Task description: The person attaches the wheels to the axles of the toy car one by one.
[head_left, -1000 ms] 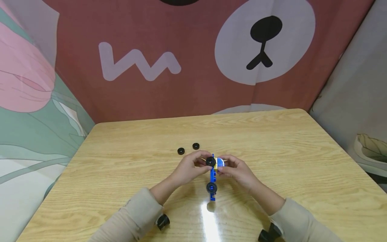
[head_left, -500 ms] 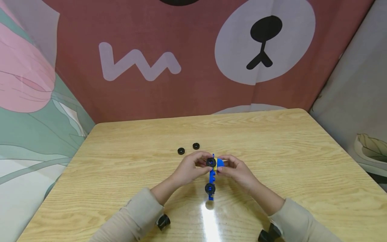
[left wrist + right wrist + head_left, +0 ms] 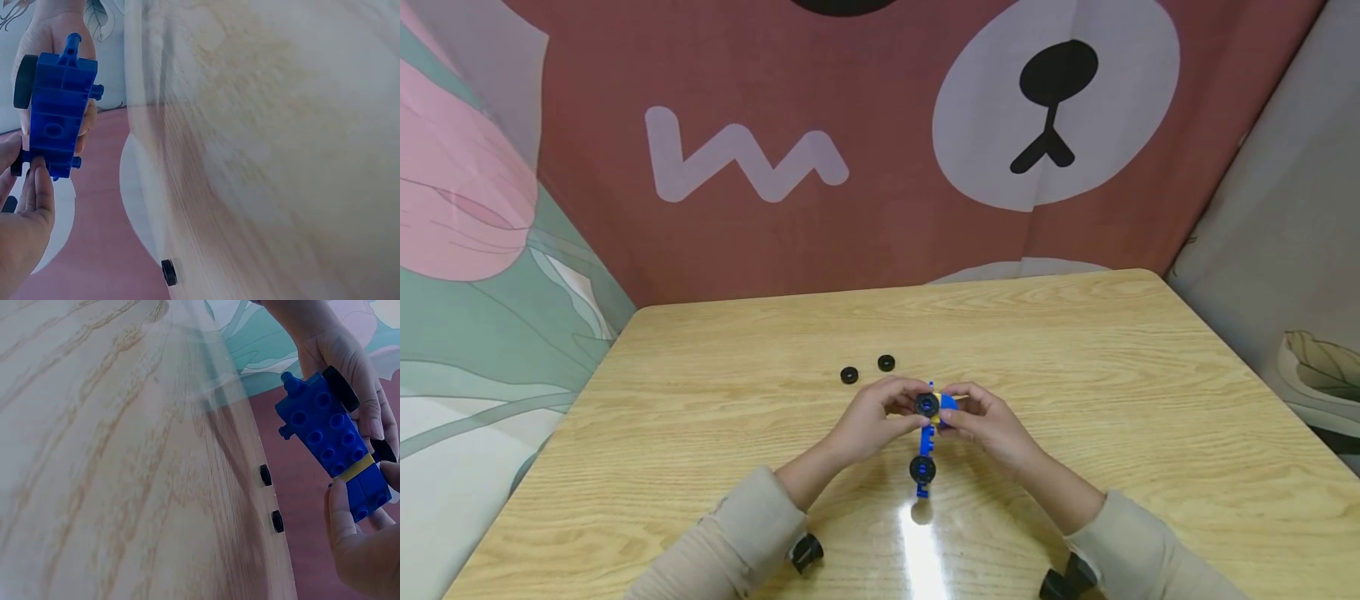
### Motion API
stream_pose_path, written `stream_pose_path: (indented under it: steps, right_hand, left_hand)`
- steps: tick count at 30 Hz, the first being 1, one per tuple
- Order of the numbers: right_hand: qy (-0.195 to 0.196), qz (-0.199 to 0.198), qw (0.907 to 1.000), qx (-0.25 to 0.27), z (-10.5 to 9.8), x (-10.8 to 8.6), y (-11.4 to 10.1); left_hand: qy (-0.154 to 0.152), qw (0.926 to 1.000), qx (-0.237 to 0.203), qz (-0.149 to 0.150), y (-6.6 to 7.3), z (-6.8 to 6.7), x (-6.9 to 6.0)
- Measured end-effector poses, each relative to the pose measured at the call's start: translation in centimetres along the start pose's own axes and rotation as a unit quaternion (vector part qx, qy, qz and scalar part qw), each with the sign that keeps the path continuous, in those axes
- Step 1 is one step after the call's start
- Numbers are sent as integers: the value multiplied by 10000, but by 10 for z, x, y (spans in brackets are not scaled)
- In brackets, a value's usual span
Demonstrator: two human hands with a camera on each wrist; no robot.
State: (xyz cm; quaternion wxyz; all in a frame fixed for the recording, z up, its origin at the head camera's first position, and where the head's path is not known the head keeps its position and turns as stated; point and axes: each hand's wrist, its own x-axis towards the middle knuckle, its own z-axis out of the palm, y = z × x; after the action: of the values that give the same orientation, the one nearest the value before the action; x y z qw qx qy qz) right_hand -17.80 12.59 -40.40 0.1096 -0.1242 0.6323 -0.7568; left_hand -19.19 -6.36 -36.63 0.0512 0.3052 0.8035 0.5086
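Item: a blue toy vehicle [image 3: 927,442] is hanging above the table [image 3: 1075,350], held on its side between both hands, its studs facing the right hand.
Fitted wheels: a far wheel [image 3: 927,405] and a near wheel [image 3: 922,469], both black, are facing the head camera from one flank.
Opposite flank: two bare axle stubs [image 3: 97,92] are projecting.
Upper parts: a yellow piece [image 3: 357,469] is lying between the studded body and a blue block [image 3: 367,492] at the far end.
Left hand [image 3: 872,418]: thumb and fingers are pinching the vehicle around the far wheel.
Right hand [image 3: 997,427]: thumb and fingers are clamping the blue block.
Loose wheels: two black wheels [image 3: 849,375] are lying flat on the table, near each other, beyond the left hand.
Backdrop: a reddish-brown cloth [image 3: 790,242] with a bear's muzzle is hanging behind the table.
Clothing: beige sleeves [image 3: 737,529] are covering both forearms.
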Motion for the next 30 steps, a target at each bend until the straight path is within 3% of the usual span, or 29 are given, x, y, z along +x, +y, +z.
stream_pose_path:
  steps: [5,9,16,23,30]
  right_hand:
    - [111,198,9995,-221,6,-4,-12]
    - [43,216,9997,-67,7,-4,-14]
    - [294,499,9983,-62,9,-2,-12]
    - [100,107,9996,-239,3,-1,-3]
    - [474,494,9973,-257,-12,11,25]
  left_hand:
    - [-1,9999,-94,-90,11,-1,-2]
    - [5,9999,-137,-72,22,-2,-4]
    - [14,10000,-80,44,-1,4,-1]
    - [-3,9999,-63,-78,-1,4,-2]
    - [-48,9997,-161,-194,23,-1,-6]
